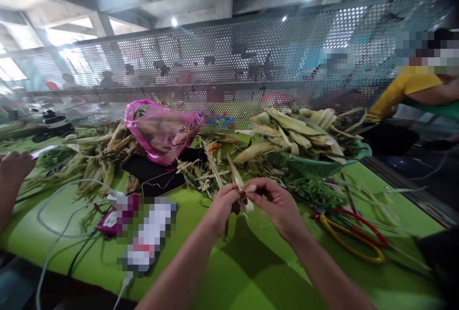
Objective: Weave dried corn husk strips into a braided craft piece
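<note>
Above the green table (258, 272), both my hands meet around pale dried corn husk (235, 176). My left hand (226, 202) is closed on the husk, whose pointed tip sticks up past the fingers. Thumb and fingers of my right hand (274, 202) pinch a pale edge of the same husk. Small trimmed scraps (202, 178) lie just beyond the left hand. To the right, scissors (353, 233) with red and yellow handles rest on the table, their blades partly hidden among green strands (317, 188).
A green basket (322, 166) heaped with husks (304, 131) stands at back right. A pink plastic bag (161, 131), a dark phone (163, 183), a purple power strip (116, 219) and cables occupy the left. Another person's hand (14, 171) shows at far left; a yellow-sleeved person (405, 85) is at right.
</note>
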Action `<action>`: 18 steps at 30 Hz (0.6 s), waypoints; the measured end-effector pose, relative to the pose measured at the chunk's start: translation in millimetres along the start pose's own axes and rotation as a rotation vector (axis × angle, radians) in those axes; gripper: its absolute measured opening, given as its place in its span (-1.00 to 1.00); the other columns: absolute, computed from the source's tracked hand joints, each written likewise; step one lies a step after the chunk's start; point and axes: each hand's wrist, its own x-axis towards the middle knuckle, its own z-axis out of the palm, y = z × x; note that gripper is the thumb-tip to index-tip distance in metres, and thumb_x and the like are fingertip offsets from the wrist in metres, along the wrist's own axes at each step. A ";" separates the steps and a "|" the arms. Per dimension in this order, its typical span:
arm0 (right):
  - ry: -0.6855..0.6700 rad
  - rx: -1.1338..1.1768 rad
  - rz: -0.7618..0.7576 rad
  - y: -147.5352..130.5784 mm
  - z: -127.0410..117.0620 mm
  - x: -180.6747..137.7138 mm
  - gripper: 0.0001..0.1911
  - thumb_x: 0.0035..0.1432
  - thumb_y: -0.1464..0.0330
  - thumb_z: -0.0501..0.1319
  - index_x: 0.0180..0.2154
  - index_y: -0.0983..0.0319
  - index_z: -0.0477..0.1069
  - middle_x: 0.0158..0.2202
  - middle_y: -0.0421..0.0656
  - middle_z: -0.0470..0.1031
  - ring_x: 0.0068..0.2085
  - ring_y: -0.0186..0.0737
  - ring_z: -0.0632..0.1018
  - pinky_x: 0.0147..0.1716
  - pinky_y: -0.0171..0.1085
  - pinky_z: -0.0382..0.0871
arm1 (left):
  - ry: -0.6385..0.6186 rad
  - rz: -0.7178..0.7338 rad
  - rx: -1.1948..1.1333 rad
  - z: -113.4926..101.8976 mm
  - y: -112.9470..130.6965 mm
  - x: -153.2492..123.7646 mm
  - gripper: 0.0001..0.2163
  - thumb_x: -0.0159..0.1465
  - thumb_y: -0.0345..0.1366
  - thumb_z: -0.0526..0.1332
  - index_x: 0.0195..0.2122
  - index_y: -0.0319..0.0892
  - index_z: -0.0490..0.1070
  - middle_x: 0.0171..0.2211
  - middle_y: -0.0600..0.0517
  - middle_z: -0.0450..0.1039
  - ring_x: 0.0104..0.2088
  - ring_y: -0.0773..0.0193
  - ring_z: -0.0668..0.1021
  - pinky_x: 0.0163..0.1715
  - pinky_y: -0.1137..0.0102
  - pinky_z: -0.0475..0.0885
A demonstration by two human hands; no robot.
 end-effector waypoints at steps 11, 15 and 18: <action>-0.208 -0.409 -0.127 -7.5 -13.2 9.0 -0.86 0.21 0.35 0.16 -0.34 0.18 0.49 -0.32 -0.15 0.43 -0.27 -0.21 0.48 -0.24 -0.26 0.34 | 0.022 0.269 0.638 -7.6 1.9 7.7 -0.87 0.09 -0.28 0.23 -0.37 -0.20 0.35 -0.55 0.16 0.26 -0.51 0.40 0.27 -0.49 0.48 0.13; -0.225 -0.466 -0.128 -6.1 -15.8 9.5 -0.87 0.23 0.36 0.13 -0.33 0.17 0.45 -0.30 -0.14 0.43 -0.23 -0.19 0.47 -0.20 -0.24 0.34 | 0.059 0.305 0.595 -9.9 4.4 8.9 -0.79 0.03 -0.28 0.29 -0.37 -0.18 0.28 -0.50 0.16 0.26 -0.47 0.40 0.31 -0.44 0.48 0.18; -0.237 -0.488 -0.127 -8.1 -17.2 9.2 -0.86 0.24 0.34 0.12 -0.33 0.18 0.43 -0.29 -0.14 0.43 -0.23 -0.19 0.47 -0.20 -0.24 0.33 | 0.036 0.311 0.541 -11.3 9.3 7.4 -0.77 0.00 -0.33 0.29 -0.37 -0.17 0.24 -0.45 0.15 0.24 -0.44 0.40 0.30 -0.41 0.48 0.19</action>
